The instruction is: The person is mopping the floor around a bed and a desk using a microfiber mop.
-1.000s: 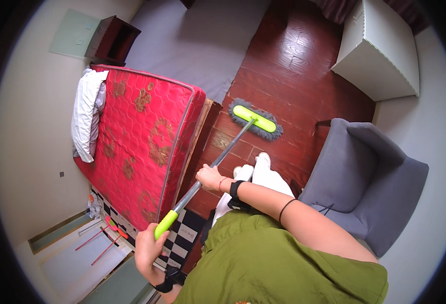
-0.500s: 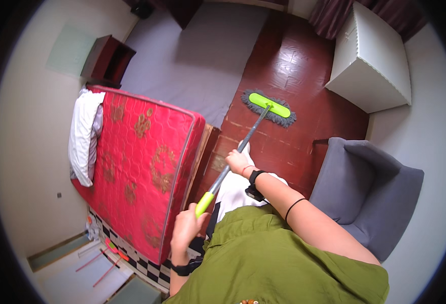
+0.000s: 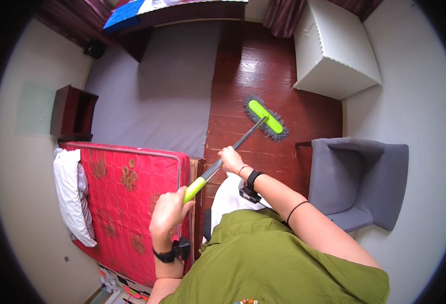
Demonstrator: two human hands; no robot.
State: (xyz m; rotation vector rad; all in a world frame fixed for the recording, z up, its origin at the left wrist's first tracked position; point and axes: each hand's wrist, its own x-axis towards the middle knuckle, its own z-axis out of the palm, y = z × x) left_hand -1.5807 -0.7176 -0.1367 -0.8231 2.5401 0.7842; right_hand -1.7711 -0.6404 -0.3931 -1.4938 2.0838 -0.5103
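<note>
A mop (image 3: 266, 116) with a bright green head plate and a grey fringed pad rests on the dark red wooden floor (image 3: 299, 116) ahead of me. Its grey pole slants back toward me and ends in a green grip. My left hand (image 3: 168, 210) is closed round the end of that green grip, beside the red mattress. Farther along, my right hand (image 3: 230, 159) wraps the grey part of the pole. Both wrists wear black bands.
To the left lies a red patterned mattress (image 3: 116, 187) with a white pillow (image 3: 73, 197). Beyond it are a grey floor sheet (image 3: 167, 91) and a dark bedside cabinet (image 3: 73, 114). A grey armchair (image 3: 354, 182) and a white cabinet (image 3: 339, 61) stand at right; a dark desk (image 3: 182, 15) is at the back.
My view has shifted, bringing the far desk into sight. The mop head has turned and sits beside the grey sheet's right side. Both hands keep hold of the pole; my left hand has risen outward.
</note>
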